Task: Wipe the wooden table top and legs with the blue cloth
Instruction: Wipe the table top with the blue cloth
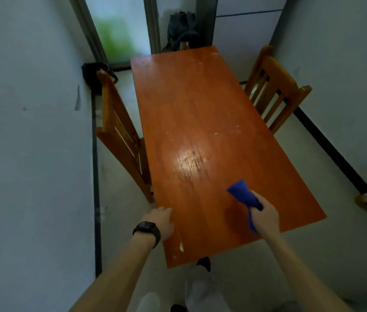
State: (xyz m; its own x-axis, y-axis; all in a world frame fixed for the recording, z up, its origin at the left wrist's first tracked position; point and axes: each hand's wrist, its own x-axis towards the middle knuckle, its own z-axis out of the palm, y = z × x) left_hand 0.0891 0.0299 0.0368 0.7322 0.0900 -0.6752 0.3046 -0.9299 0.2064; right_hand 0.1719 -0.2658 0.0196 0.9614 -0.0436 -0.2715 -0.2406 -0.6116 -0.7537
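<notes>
Head camera: the long orange-brown wooden bench is seen running away down a narrow room. The blue cloth is gripped in the right hand, bunched through the fist, over the near right part of the top. One end is fanned out ahead of the knuckles and a shorter tail is left hanging below. Whether the cloth is touching the wood cannot be told.

The left hand is laid on the bench's left edge close to the near corner, fingers relaxed, nothing held in it. A black watch is worn on that wrist.

A bright glare patch and pale specks are shown on the top further out. A wooden chair is tucked against the left side, and a second chair is set at the far right. A dark bag is seen beyond the far end. A dark shoe is glimpsed under the near edge.
</notes>
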